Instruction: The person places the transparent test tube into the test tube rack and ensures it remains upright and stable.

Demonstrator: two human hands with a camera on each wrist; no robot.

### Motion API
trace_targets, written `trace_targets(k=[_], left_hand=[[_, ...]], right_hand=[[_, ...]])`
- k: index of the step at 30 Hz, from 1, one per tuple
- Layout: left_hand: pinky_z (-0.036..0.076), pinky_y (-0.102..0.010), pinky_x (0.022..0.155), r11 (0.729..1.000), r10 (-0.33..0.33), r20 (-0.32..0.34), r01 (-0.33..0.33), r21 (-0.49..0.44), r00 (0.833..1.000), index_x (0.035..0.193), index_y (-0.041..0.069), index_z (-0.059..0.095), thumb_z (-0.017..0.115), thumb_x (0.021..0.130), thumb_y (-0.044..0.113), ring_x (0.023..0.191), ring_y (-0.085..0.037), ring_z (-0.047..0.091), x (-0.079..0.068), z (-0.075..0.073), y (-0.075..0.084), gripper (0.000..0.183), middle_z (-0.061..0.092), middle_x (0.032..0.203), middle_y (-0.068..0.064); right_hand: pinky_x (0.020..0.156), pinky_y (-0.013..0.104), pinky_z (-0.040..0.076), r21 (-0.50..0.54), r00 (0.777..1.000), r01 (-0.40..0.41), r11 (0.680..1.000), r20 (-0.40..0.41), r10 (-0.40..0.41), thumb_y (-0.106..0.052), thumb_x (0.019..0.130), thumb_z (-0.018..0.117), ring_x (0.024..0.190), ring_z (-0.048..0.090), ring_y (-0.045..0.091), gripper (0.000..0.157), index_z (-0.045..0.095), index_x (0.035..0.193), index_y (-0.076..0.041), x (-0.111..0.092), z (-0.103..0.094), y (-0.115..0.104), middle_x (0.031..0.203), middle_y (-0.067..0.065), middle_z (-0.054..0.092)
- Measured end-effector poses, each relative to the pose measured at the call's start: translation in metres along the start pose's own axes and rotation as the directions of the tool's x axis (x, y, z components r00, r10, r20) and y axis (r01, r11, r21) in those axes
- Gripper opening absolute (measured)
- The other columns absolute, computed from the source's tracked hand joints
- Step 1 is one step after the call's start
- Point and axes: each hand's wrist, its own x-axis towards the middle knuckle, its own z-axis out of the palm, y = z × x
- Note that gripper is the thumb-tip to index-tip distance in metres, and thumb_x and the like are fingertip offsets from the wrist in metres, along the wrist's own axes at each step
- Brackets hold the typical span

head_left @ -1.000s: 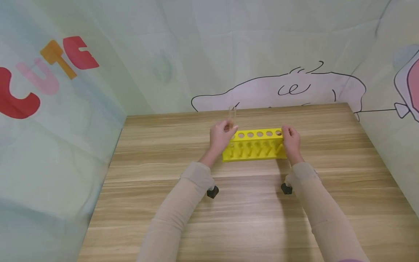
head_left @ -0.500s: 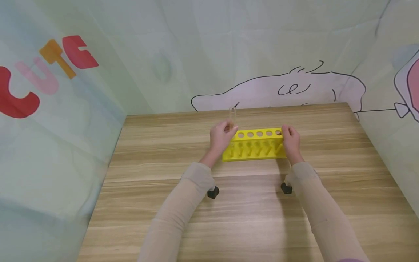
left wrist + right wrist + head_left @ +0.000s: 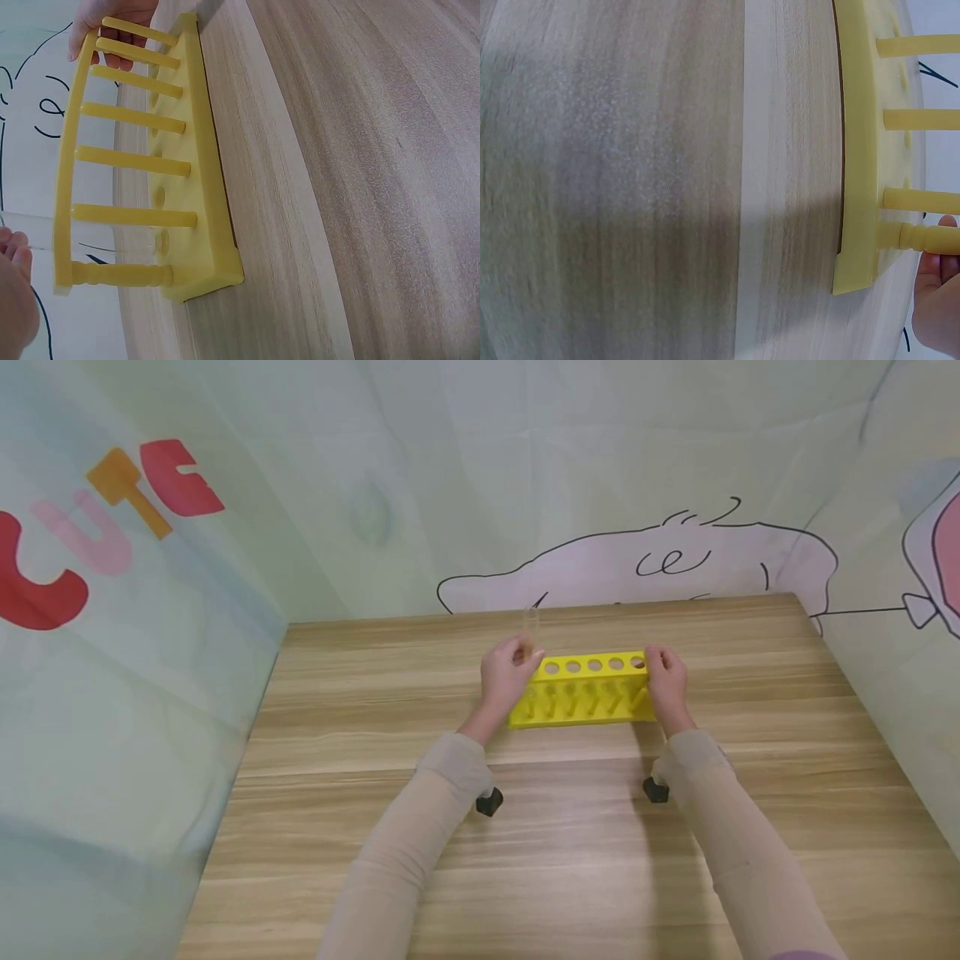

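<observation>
A yellow test tube rack (image 3: 595, 677) stands on the wooden table, with a row of holes along its top plate and pegs behind its front edge. At the rack's left end my left hand (image 3: 504, 678) pinches a clear glass test tube (image 3: 532, 625) between thumb and fingers. The tube is upright and passes through the leftmost hole; in the left wrist view its lower part (image 3: 124, 238) reaches down to the base (image 3: 214, 225). My right hand (image 3: 667, 681) grips the rack's right end by the top plate. The right wrist view shows those fingers (image 3: 946, 266) beside the end post.
The wood-grain table (image 3: 570, 860) extends around the rack on all sides. A printed cloth backdrop (image 3: 375, 510) with cartoon drawings and letters hangs behind the table and at both sides. Small black camera mounts (image 3: 489, 802) sit under both wrists.
The test tube has sunk slightly lower in the leftmost hole, its top end dropping a little. Both hands keep nearly the same places, and the rack stays put.
</observation>
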Motion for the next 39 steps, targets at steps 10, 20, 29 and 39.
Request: trace_targets(k=[10, 20, 29, 39], left_hand=[[0.050, -0.016, 0.078, 1.000, 0.005, -0.003, -0.005, 0.027, 1.000, 0.092, 0.008, 0.062, 0.064, 0.080, 0.025, 0.091, -0.014, 0.060, -0.0013, 0.0005, -0.0004, 0.021, 0.063, 0.092, -0.004], [0.050, -0.017, 0.077, 1.000, 0.019, -0.017, -0.018, 0.023, 1.000, 0.094, 0.005, 0.062, 0.065, 0.079, 0.024, 0.089, -0.015, 0.060, -0.0030, 0.0027, -0.0031, 0.025, 0.064, 0.092, -0.006], [0.051, -0.017, 0.075, 0.999, 0.034, -0.039, -0.032, 0.031, 0.999, 0.089, 0.005, 0.062, 0.066, 0.078, 0.022, 0.086, -0.015, 0.061, -0.0040, 0.0037, -0.0034, 0.021, 0.064, 0.088, -0.006], [0.052, -0.019, 0.074, 0.998, 0.051, -0.066, -0.048, 0.049, 0.997, 0.088, 0.004, 0.063, 0.068, 0.077, 0.019, 0.083, -0.017, 0.062, -0.0047, 0.0058, -0.0045, 0.020, 0.065, 0.086, -0.008]], right_hand=[[0.068, 0.019, 0.035, 0.017, 1.000, -0.008, 1.000, -0.003, 0.008, -0.049, 0.090, 0.035, 0.077, 0.039, 0.008, 0.036, 0.049, 0.090, -0.016, -0.0005, 0.0008, -0.0018, 0.083, -0.008, 0.048], [0.066, 0.018, 0.034, 0.009, 1.000, -0.003, 1.000, -0.003, 0.003, -0.051, 0.089, 0.035, 0.074, 0.038, 0.007, 0.037, 0.050, 0.088, -0.017, 0.0004, 0.0010, -0.0001, 0.083, -0.009, 0.048], [0.064, 0.018, 0.034, 0.008, 1.000, 0.013, 1.000, -0.018, -0.013, -0.052, 0.089, 0.036, 0.072, 0.038, 0.007, 0.036, 0.050, 0.085, -0.018, 0.0011, 0.0011, 0.0015, 0.082, -0.009, 0.048], [0.063, 0.018, 0.034, 0.023, 1.000, 0.007, 1.000, -0.017, -0.007, -0.048, 0.090, 0.037, 0.071, 0.038, 0.007, 0.033, 0.049, 0.084, -0.019, 0.0008, 0.0004, 0.0008, 0.081, -0.009, 0.048]])
